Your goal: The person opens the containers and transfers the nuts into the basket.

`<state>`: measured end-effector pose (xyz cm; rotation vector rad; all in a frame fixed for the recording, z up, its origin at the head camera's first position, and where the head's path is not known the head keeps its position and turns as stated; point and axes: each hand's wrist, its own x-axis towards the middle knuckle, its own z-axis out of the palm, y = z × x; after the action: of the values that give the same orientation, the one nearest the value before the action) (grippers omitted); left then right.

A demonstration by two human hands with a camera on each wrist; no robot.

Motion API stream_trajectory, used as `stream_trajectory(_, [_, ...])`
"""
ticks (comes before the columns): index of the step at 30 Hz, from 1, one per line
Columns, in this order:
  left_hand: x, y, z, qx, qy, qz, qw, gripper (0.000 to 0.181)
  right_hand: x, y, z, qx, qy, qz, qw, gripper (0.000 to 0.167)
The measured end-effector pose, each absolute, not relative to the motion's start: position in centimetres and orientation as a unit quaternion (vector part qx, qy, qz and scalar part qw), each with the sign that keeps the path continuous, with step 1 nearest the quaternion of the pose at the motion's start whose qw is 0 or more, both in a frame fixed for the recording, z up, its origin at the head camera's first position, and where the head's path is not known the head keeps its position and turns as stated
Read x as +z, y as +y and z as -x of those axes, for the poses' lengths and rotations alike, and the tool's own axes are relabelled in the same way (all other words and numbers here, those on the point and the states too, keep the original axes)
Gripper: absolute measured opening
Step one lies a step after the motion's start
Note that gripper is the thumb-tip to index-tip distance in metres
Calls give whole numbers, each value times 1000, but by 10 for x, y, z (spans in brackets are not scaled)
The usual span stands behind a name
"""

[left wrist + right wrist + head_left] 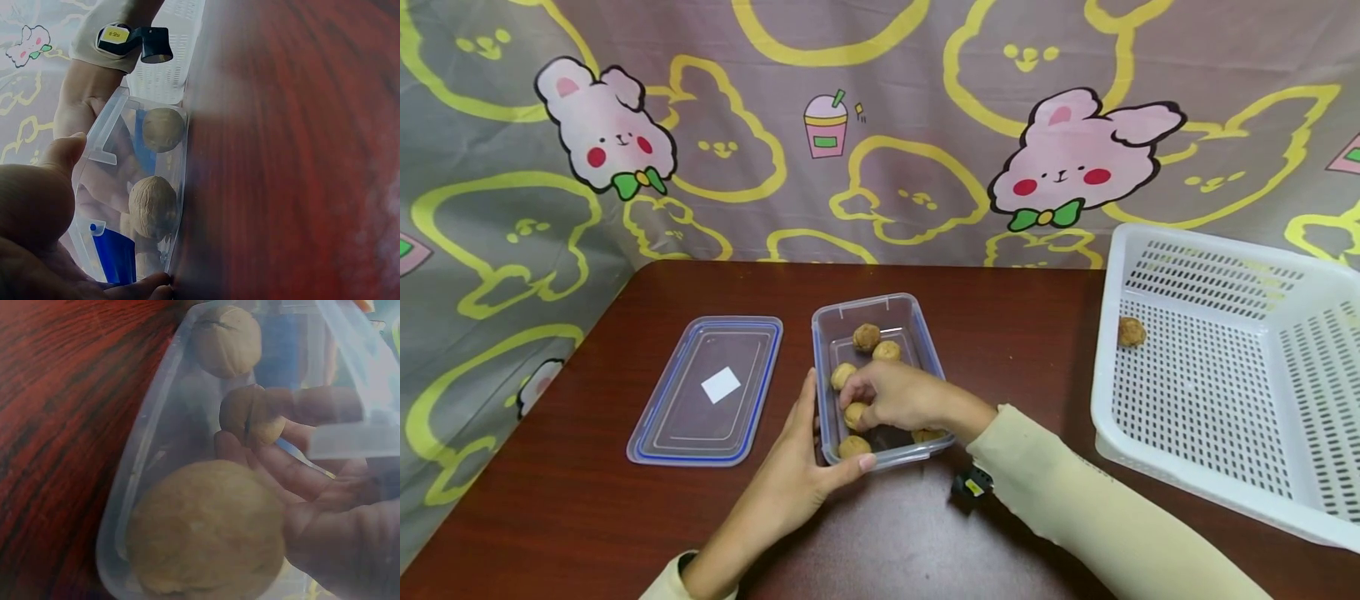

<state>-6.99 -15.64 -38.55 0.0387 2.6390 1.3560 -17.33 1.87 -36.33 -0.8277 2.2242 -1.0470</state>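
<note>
A clear plastic food container (934, 350) stands on the table with several walnuts in it. My left hand (801, 475) holds its near left corner, thumb at the front rim and fingers along the left wall. Inside the container, my right hand (898, 396) pinches a walnut (854, 416) between thumb and fingers; the right wrist view shows this walnut (250, 415) through the clear wall. Other walnuts lie around that hand: one at the far end (867, 337), one in the near left corner (854, 447), and one partly hidden under the right wrist (928, 435).
A clear lid (685, 417) with a blue seal and a white label lies flat to the container's left. On the right stands a white perforated basket (1105, 392) with one walnut (1131, 332) inside. A patterned cloth (910, 108) hangs behind the brown table (1022, 317).
</note>
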Motion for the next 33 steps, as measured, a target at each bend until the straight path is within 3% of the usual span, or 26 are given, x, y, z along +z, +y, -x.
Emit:
stream_trajectory(13, [-386,-156,71,457,885,-11,92,127,-339,34,172,-396,828,339,208,24])
stream_trajectory(33, [-388,-155,71,496,865,-20,73,128,-281,89,154,-420,841,315,131,27])
